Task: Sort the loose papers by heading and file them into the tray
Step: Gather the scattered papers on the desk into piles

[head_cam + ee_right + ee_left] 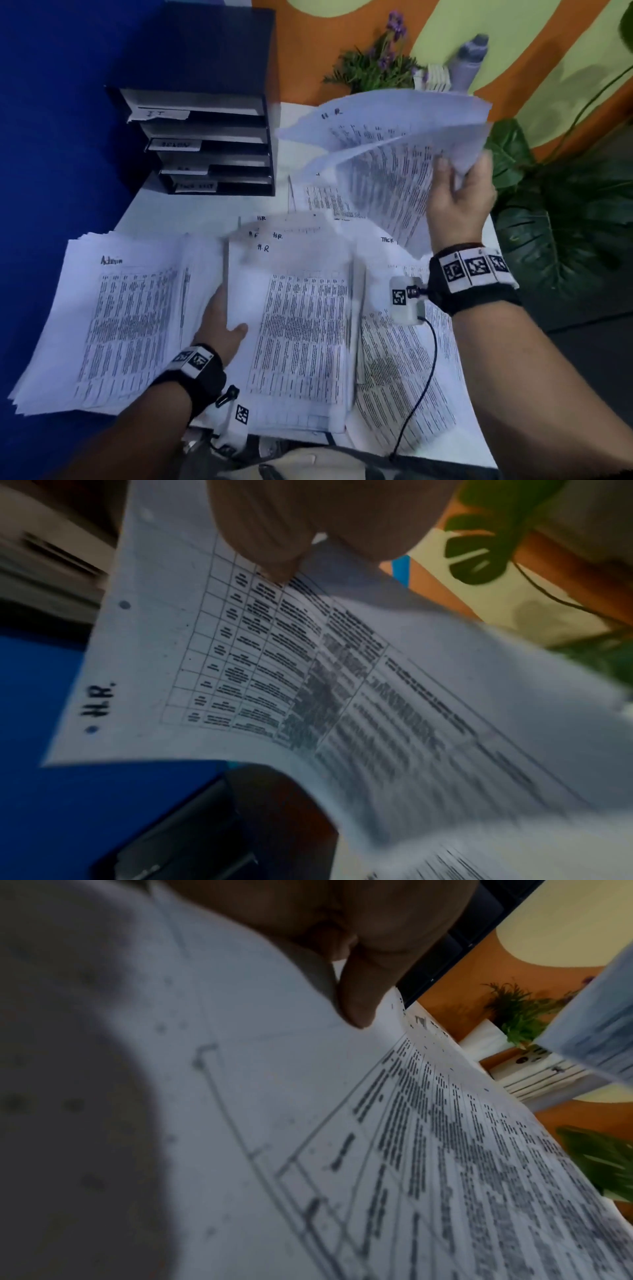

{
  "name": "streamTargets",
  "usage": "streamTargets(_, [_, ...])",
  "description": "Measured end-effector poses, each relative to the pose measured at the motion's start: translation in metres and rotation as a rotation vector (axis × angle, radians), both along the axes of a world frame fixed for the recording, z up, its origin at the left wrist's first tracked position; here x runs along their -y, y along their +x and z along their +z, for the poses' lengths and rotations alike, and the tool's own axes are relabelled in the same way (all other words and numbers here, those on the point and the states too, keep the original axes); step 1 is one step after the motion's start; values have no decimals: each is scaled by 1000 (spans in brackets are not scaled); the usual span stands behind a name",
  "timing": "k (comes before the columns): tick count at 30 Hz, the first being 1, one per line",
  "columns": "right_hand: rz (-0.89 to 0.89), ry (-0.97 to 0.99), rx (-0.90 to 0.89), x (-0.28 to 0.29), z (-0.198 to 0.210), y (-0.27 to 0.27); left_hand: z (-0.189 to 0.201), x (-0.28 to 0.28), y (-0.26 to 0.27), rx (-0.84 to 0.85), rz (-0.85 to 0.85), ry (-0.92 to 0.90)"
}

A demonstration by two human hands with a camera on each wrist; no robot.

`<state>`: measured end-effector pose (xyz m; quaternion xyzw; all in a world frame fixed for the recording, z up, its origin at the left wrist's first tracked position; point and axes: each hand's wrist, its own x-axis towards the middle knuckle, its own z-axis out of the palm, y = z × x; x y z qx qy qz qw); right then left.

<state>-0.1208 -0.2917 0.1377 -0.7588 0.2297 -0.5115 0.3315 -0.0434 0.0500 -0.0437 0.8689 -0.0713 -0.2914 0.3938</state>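
A white table (205, 209) stands against a deep blue wall on the left and an orange-and-pale-green wall at the far side; almost all of its top is covered in printed sheets. At the far left sits a dark four-tier tray (209, 137), its slots labelled with paper strips, one reading "IT". A small purple-flowered plant (376, 65) stands at the far edge, and big dark leaves (561, 219) crowd the right edge. The only bare table strip lies just in front of the tray.

The left hand (219, 329) grips the left edge of the H.R. stack (294, 325), thumb on top, other fingers hidden beneath. Left of it lies the thick Admin pile (120, 318), its edges fanned. The right hand (459, 202) pinches several thin, curling H.R. sheets (387, 147) lifted above the far right of the table, thumb pressed on the printed grid. More loose sheets (404, 370) lie near right, one headed "TACK".
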Motion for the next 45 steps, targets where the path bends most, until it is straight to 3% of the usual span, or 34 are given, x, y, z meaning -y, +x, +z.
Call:
streamTargets(2, [37, 34, 82, -9, 11, -4, 2, 1, 0, 37, -16, -39])
streamTargets(4, [122, 226, 16, -18, 3, -6, 2, 1, 1, 11, -15, -68])
streamTargets(8, [120, 481, -560, -52, -64, -19, 3, -1, 1, -188, 42, -114])
streamTargets(10, [149, 553, -711, -71, -103, -31, -1, -3, 0, -348, 203, -186])
streamTargets(12, [188, 571, -826, -83, -132, -40, -2, 2, -4, -446, 259, -176])
streamTargets(15, [192, 507, -853, -78, -147, -52, -1, 9, -11, -254, 114, -29])
streamTargets(18, [-42, 374, -998, -48, -149, -73, -1, 10, -14, -142, -11, 115])
streamTargets(20, [-187, 406, -1166, -30, -151, -90, 1, 12, -16, -122, -28, 128])
streamTargets(22, [-184, 543, -1162, -25, -150, -99, 1, 14, -19, -105, -27, 113])
streamTargets(24, [-69, 661, -1096, -26, -148, -100, -3, 16, -20, -101, -28, 107])
streamTargets(26, [59, 694, -1139, -31, -140, -97, -3, 17, -20, -112, 1, 84])
streamTargets(29, [105, 793, -1045, -31, -130, -95, -2, 23, -20, -120, 64, -41])
streamTargets(32, [-11, 808, -868, -16, -126, -96, 13, 39, -21, -131, 108, -167])
streamTargets(36, [-236, 682, -728, 20, -132, -103, 24, 69, -23, -187, 108, -250])
streamTargets(41, [-320, 680, -951, 46, -142, -120, 13, 107, -33, -280, -50, -170])
streamTargets(43, [-392, 729, -1108, 48, -147, -126, 16, 125, -41, -227, -126, -102])
streamTargets(45, [-421, 766, -1149, 47, -150, -127, 25, 139, -51, -109, -159, 20])
